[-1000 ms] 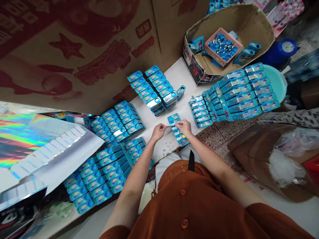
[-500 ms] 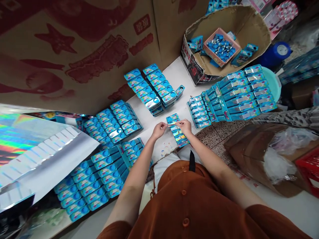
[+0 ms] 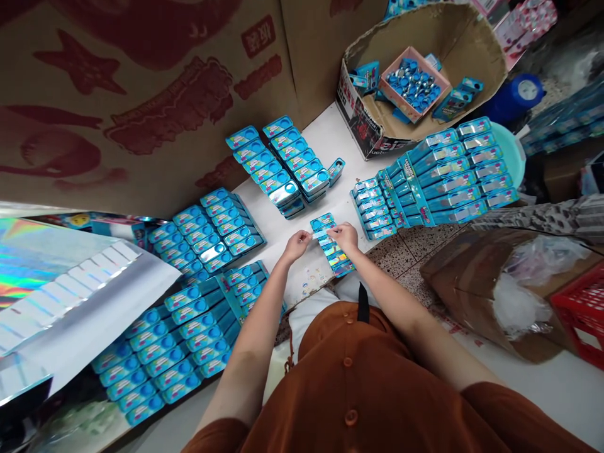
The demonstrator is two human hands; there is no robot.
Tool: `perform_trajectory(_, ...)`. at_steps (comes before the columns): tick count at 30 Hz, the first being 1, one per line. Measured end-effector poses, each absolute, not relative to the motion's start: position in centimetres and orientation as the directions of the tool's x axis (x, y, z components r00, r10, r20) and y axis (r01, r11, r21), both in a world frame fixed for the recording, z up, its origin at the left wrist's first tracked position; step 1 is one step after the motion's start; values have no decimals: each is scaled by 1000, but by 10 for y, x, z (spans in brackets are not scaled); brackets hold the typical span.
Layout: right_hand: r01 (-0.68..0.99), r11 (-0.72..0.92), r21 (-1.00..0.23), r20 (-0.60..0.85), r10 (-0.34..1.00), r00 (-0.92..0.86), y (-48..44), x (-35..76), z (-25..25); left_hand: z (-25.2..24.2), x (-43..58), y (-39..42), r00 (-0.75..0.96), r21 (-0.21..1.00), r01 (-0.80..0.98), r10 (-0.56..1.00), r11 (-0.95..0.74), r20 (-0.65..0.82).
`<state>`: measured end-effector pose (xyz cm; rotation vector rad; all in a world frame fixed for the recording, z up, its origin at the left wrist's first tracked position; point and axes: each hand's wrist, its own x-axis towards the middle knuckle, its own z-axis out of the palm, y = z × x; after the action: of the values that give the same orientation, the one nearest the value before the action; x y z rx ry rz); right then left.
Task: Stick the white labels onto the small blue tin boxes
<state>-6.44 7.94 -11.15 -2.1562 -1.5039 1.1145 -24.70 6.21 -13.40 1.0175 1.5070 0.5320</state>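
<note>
Step in hand, as judged: two-handed handling of a thin pale strip (image 3: 319, 234) over the row of blue printed boxes (image 3: 338, 259) on the worktop (image 3: 346, 202). Left hand (image 3: 297, 245): grip closed, pinching one end. Right hand (image 3: 345, 238): grip closed on the opposite end. Strip-to-box contact: cannot tell. Next move calls for level, aligned control.

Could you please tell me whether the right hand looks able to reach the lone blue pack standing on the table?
Probably yes: bare table lies between the right hand and the lone pack, though that hand seems to pinch a thin strip.
</note>
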Motion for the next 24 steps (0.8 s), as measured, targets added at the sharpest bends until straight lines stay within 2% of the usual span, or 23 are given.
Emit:
perform_trajectory(7, 790, -362, -495, -467, 877, 109, 87, -69, -104, -139, -231, 59, -3, 760, 171, 772, 627, -636)
perform_trajectory(11, 812, -342, -473, -437, 891, 121, 89, -64, -105, -142, -217, 56, -42, 718, 98, 724, 689, -689)
perform_trajectory(16, 713, -537, -451, -484, 818, 310, 89, -53, -111, -131, -199, 46, -146, 675, 31, 671, 738, -727)
perform_trajectory(21, 734, -456, -504, -449, 864, 229, 84, -60, -100, -95, -196, 28, -359, 754, -29, 697, 656, -621)
perform_trajectory(23, 731, -417, -540, -411, 889, 203, 77, -58, -97, -75, -212, 19, -424, 824, -7, 745, 566, -515)
perform_trajectory(24, 725, -403, -558, -386, 900, 204, 73, -56, -98, -64, -226, 14, -434, 876, 57, 801, 480, -411)
